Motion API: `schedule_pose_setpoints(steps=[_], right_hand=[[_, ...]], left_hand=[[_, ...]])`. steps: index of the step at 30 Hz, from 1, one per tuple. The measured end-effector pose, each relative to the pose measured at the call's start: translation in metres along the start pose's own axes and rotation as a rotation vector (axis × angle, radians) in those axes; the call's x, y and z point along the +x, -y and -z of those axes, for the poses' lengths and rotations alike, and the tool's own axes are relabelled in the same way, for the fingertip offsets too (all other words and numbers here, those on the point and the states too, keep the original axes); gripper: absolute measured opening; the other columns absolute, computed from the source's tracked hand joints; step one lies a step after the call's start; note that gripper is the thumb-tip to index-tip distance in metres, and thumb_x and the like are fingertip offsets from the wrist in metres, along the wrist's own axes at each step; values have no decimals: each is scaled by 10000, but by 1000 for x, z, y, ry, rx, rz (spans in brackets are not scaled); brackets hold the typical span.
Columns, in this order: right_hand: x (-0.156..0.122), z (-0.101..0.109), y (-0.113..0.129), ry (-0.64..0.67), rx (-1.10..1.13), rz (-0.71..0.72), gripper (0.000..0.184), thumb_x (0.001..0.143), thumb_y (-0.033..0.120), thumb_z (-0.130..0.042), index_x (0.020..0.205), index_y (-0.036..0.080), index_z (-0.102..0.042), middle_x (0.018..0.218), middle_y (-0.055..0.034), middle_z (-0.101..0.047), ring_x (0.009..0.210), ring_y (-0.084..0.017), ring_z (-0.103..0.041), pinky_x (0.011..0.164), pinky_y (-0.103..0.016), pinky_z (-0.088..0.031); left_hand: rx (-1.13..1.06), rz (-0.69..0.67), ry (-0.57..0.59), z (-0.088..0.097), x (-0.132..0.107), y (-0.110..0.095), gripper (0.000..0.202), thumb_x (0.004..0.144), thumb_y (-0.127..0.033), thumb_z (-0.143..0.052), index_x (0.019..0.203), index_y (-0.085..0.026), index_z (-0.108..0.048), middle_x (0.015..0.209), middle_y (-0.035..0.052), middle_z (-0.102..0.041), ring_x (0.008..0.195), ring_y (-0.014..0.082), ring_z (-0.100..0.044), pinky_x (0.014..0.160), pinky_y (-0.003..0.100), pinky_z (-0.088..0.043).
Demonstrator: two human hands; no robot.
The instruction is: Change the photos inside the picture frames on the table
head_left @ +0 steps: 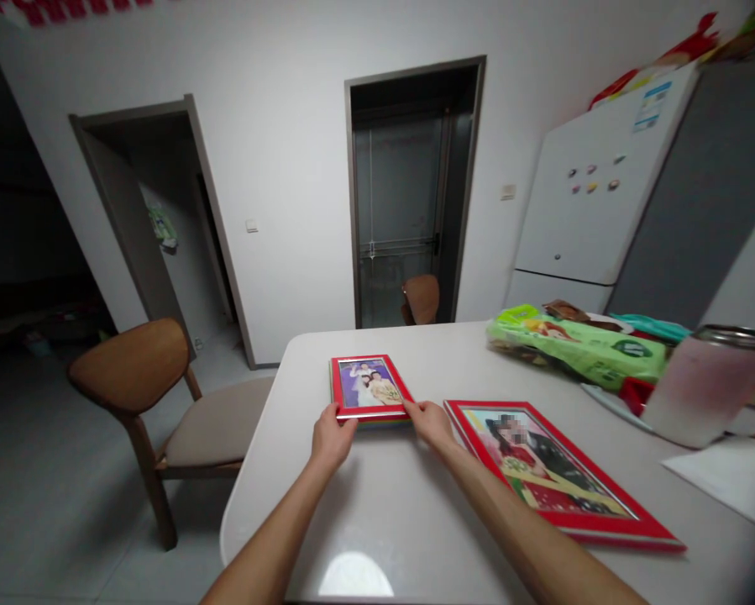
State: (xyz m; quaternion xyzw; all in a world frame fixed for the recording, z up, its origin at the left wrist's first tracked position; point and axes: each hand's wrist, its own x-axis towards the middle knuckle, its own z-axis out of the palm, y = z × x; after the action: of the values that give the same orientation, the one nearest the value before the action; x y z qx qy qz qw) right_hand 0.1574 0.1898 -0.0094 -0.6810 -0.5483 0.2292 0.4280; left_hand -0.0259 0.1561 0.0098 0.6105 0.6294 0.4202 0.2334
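A small red picture frame (369, 388) with a photo on a purple background lies face up toward the far left of the white table (377, 487). At its near left corner, my left hand (332, 439) is closed on the edge, thumb on top. My right hand (428, 420) grips the near right corner the same way. Green and blue edges show beneath this frame; I cannot tell what they belong to. To the right, a larger red picture frame (604, 514) lies face up, partly behind my right forearm.
On the table's right side are a green packet (584, 349), a pinkish jar with a metal rim (708, 386) and white paper (730, 475). A wooden chair (131, 370) stands at the left. Behind are a doorway and a white fridge (579, 193).
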Motion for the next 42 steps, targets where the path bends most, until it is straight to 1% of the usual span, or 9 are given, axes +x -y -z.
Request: schedule_pose_setpoints(steps=[5,10,15,18,22,27,32,36,42], right_hand=[[-29,24,12,-44,353,21,403,722,466,-344,832,144,-560,714,-70,-646,657,-172,-599,537,-255,-465],[-72,61,37,-153,731,79,383,695,386,-456,1027,199,-496,838,-18,-629,727,-146,-591,630,-255,-487],[-133,90,36,-256,251,255,373,707,370,-470,1024,188,-545,828,-54,-645,761,-192,-596,687,-283,-483],[-166,93,22,-148,48,524,383,702,318,-486,1076,244,-530,956,-46,-631,841,-204,-595,731,-286,-488],[-193,85,1,-19,-49,872,480,723,209,-454,1191,308,-416,1132,0,-537,998,-191,-526,830,-290,-463],[-204,69,-17,34,-123,1059,556,744,167,-429,1267,293,-288,1189,-5,-485,1045,-170,-488,868,-271,-439],[-205,46,-16,21,-297,1197,454,765,165,-408,1211,247,-401,1131,-46,-540,1048,-171,-487,848,-270,-451],[-205,16,-3,-88,-463,1240,363,772,104,-342,1058,181,-552,1005,-83,-617,935,-194,-563,731,-288,-509],[-209,-27,8,-163,-435,1182,336,776,84,-322,919,166,-616,899,-74,-655,831,-195,-604,676,-296,-528]], left_hand=[[-128,-34,59,2,-36,-9,319,686,-204,-520,998,-140,-527,956,87,-604,898,205,-540,820,317,-374],[-308,-90,206,2,-57,-32,298,700,-253,-550,987,-174,-551,961,53,-617,898,191,-551,824,319,-398],[-832,16,326,10,-69,-66,493,698,-356,-587,1133,-167,-449,1142,99,-516,1079,233,-439,925,373,-307],[-1053,97,327,20,-79,-78,622,675,-394,-609,1195,-161,-360,1182,109,-477,1099,236,-420,949,371,-276],[-1132,30,391,31,-97,-74,577,670,-342,-624,1157,-154,-378,1084,93,-553,1030,231,-485,920,364,-322],[-1101,60,429,32,-115,-48,553,629,-276,-654,1104,-132,-409,1044,113,-572,978,251,-515,873,386,-365],[-967,61,397,26,-111,-13,471,649,-214,-590,1077,-136,-412,1042,95,-576,948,226,-532,846,366,-394],[-546,19,257,27,-100,14,522,617,-159,-577,1109,-181,-403,1098,56,-548,982,195,-510,858,303,-382],[-21,-39,219,36,-94,30,609,606,-143,-548,1181,-174,-347,1144,57,-512,1006,192,-490,872,281,-355]])
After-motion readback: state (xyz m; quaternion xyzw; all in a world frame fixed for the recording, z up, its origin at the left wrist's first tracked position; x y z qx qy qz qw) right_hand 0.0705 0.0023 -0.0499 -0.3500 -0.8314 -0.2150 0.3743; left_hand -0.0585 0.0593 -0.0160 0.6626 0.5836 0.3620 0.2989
